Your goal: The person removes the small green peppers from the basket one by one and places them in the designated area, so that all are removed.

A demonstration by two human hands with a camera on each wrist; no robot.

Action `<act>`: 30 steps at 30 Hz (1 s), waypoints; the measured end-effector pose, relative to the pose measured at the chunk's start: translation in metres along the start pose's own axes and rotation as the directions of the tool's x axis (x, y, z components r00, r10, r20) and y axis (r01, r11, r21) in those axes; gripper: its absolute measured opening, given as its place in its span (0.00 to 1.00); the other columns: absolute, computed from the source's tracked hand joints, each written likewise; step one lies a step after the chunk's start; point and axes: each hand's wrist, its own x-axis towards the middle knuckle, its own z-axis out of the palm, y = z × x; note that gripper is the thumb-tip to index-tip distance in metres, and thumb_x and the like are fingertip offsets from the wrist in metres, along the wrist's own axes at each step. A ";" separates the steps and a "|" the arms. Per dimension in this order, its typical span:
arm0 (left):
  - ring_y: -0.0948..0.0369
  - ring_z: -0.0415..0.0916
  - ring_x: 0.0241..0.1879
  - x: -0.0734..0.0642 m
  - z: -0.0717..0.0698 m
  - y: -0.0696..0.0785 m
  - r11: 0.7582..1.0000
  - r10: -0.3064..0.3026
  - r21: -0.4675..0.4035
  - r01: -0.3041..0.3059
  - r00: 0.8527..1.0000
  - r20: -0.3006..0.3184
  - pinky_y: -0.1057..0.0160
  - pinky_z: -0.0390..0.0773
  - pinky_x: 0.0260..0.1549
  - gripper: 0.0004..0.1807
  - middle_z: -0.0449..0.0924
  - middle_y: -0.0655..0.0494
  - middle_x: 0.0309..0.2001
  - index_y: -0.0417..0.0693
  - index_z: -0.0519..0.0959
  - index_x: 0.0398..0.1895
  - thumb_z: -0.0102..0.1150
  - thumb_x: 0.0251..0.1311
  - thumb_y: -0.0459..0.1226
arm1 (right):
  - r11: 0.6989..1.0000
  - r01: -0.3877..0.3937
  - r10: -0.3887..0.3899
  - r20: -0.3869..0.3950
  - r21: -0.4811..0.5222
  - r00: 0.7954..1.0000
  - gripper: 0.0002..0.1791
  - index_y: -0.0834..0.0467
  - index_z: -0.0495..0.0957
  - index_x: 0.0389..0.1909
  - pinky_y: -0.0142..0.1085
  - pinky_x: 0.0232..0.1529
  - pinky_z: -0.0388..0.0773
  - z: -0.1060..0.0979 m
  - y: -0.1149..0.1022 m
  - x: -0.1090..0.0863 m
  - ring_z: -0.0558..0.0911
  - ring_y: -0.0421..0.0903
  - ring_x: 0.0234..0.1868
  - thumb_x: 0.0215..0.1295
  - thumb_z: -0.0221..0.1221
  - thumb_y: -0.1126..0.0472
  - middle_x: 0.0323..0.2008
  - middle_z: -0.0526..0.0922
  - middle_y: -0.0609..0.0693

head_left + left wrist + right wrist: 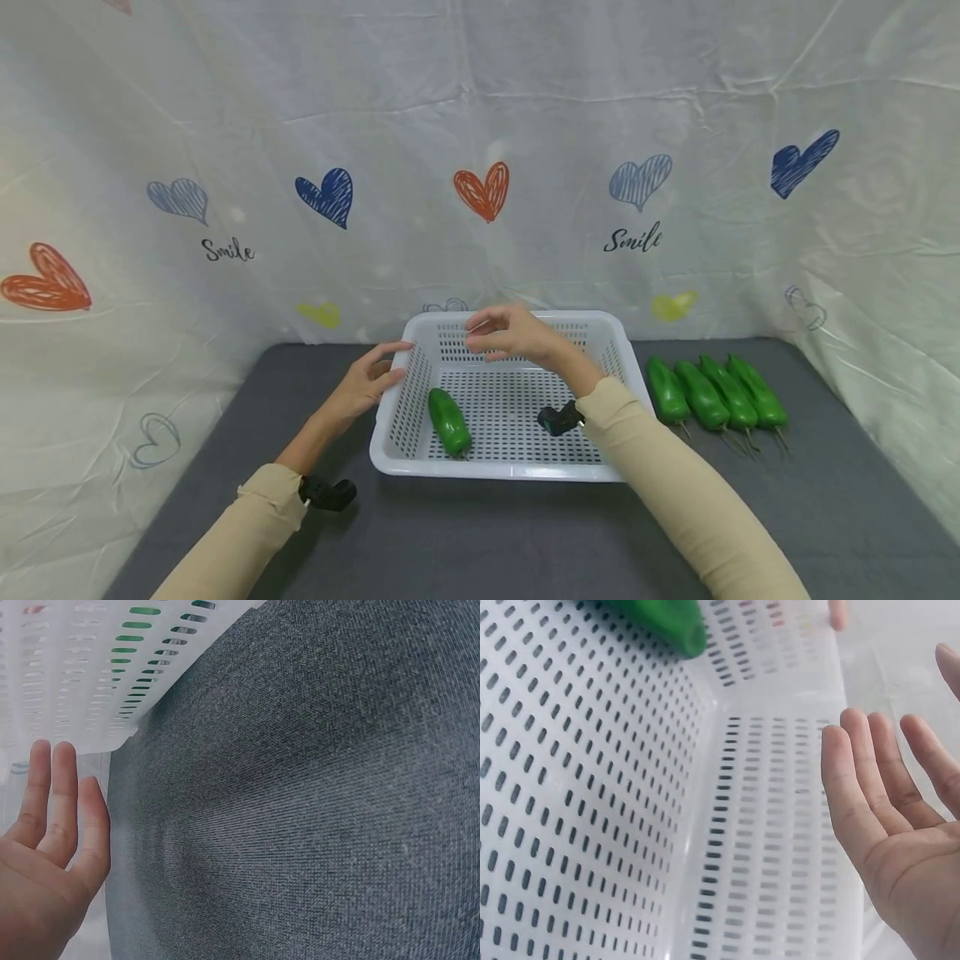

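A white slotted plastic basket (495, 472) stands on the grey cloth. Inside, near its left end, lies one green pepper (450, 423); part of it shows at the top of the right wrist view. My left hand (362, 387) touches the basket's left rim with extended fingertips, and the left wrist view shows those fingers nearly straight beside the slotted wall. Over the back part of the basket hovers my right hand (516, 335), its fingers loosely bent and nothing between them. In the right wrist view its palm (915, 862) is bare.
Several green peppers (705, 396) lie side by side on the cloth to the right of the basket, stems toward me. A white curtain (405, 108) printed with hearts hangs behind the grey table (450, 546) and along both sides.
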 end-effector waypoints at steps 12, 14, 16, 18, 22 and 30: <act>0.45 0.77 0.42 -0.008 0.006 0.024 1.000 -0.003 0.006 0.003 1.000 0.027 0.50 0.79 0.32 0.27 0.68 0.32 0.55 0.43 0.59 0.68 0.51 0.67 0.33 | 0.995 -0.054 0.059 0.059 -0.086 0.997 0.30 0.65 0.72 0.56 0.50 0.45 0.75 0.021 0.023 0.016 0.78 0.52 0.47 0.56 0.67 0.56 0.48 0.77 0.57; 0.45 0.77 0.42 -0.007 0.006 0.024 1.000 -0.005 0.003 0.005 1.000 0.026 0.49 0.79 0.32 0.27 0.68 0.32 0.55 0.44 0.60 0.68 0.52 0.67 0.34 | 0.992 -0.068 0.076 0.067 -0.103 0.995 0.31 0.64 0.72 0.56 0.51 0.44 0.75 0.025 0.027 0.019 0.78 0.52 0.47 0.55 0.68 0.55 0.47 0.78 0.56; 0.45 0.77 0.42 -0.007 0.007 0.024 1.000 -0.010 0.004 0.009 1.000 0.022 0.49 0.79 0.32 0.27 0.68 0.33 0.55 0.44 0.60 0.68 0.52 0.67 0.34 | 0.989 -0.090 0.099 0.073 -0.117 0.992 0.31 0.64 0.72 0.56 0.50 0.43 0.76 0.027 0.032 0.023 0.79 0.52 0.46 0.54 0.69 0.55 0.46 0.79 0.56; 0.46 0.77 0.41 -0.007 0.007 0.024 1.000 -0.013 0.009 0.013 1.000 0.017 0.49 0.79 0.32 0.27 0.68 0.33 0.55 0.45 0.60 0.68 0.53 0.66 0.34 | 0.987 -0.108 0.118 0.082 -0.118 0.990 0.31 0.64 0.72 0.57 0.50 0.42 0.76 0.030 0.037 0.027 0.79 0.52 0.46 0.53 0.69 0.56 0.45 0.79 0.55; 0.46 0.78 0.41 -0.006 0.006 0.024 1.000 -0.013 0.020 0.013 1.000 0.014 0.50 0.79 0.32 0.27 0.68 0.33 0.55 0.45 0.61 0.67 0.53 0.66 0.35 | 0.978 -0.159 0.173 0.108 -0.133 0.979 0.33 0.63 0.72 0.57 0.50 0.42 0.77 0.035 0.046 0.031 0.79 0.53 0.46 0.51 0.71 0.56 0.44 0.79 0.54; 0.46 0.77 0.41 -0.005 0.006 0.022 1.000 -0.003 0.014 0.003 1.000 0.019 0.49 0.79 0.31 0.27 0.68 0.33 0.55 0.44 0.60 0.67 0.53 0.66 0.35 | 0.961 -0.209 0.237 0.153 -0.179 0.959 0.35 0.61 0.72 0.58 0.49 0.40 0.77 0.043 0.051 0.033 0.79 0.48 0.43 0.48 0.72 0.56 0.50 0.76 0.58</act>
